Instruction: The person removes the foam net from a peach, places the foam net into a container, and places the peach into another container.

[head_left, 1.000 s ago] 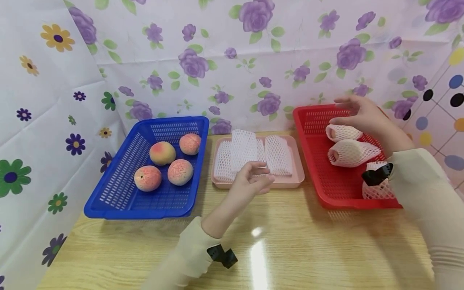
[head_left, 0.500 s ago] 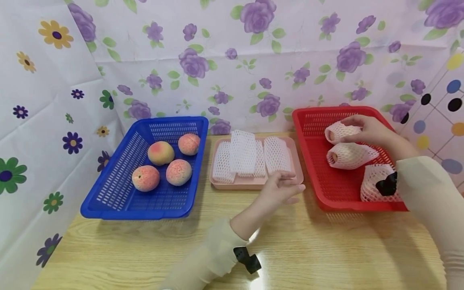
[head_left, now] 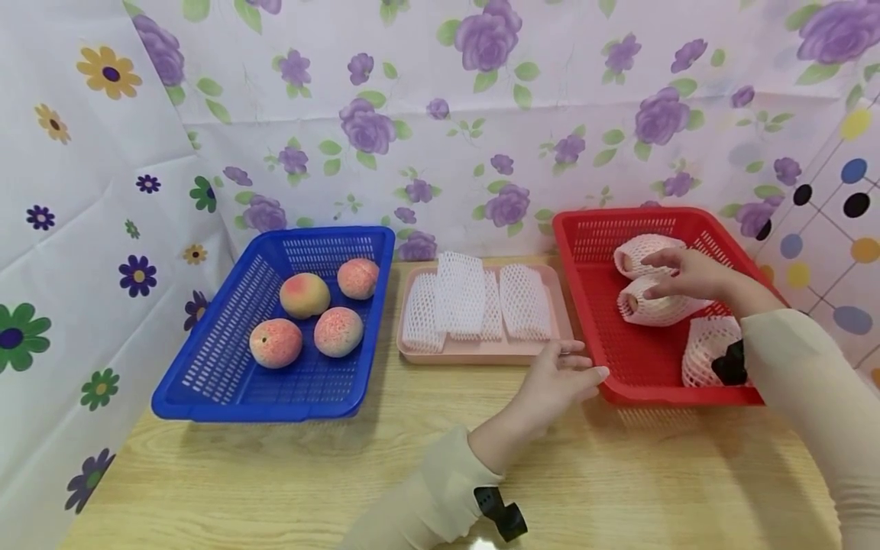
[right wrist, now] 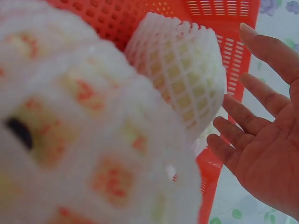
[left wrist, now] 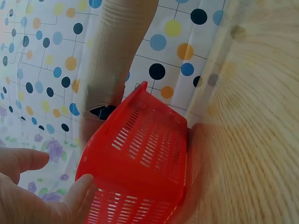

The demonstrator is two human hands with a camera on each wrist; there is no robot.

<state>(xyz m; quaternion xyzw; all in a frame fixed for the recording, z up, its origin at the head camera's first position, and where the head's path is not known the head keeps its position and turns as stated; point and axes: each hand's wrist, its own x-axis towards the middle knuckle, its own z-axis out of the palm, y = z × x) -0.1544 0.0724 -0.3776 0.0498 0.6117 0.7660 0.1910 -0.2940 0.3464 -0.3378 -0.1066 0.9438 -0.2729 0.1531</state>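
My right hand (head_left: 697,276) hovers inside the red basket (head_left: 586,309), its fingers loosely bent above the middle net-wrapped peach (head_left: 653,312). A second wrapped peach (head_left: 629,260) lies behind it and a third (head_left: 704,355) near the front, partly hidden by the sleeve. In the right wrist view the fingers (right wrist: 264,49) are spread beside a wrapped peach (right wrist: 180,70), gripping nothing. My left hand (head_left: 560,378) holds nothing, its fingers relaxed at the basket's left front corner. In the left wrist view a fingertip (left wrist: 84,184) overlaps the basket's rim; contact cannot be told.
A pink tray (head_left: 474,356) with several white foam net sleeves (head_left: 461,294) stands between the baskets. On the left, a blue basket (head_left: 254,410) contains several bare peaches (head_left: 305,295). Floral sheets (head_left: 426,137) rise behind the wooden table (head_left: 289,481).
My left hand has moved right, from in front of the pink tray to the red basket's front corner. My right hand has come down from the basket's back toward the wrapped peaches.
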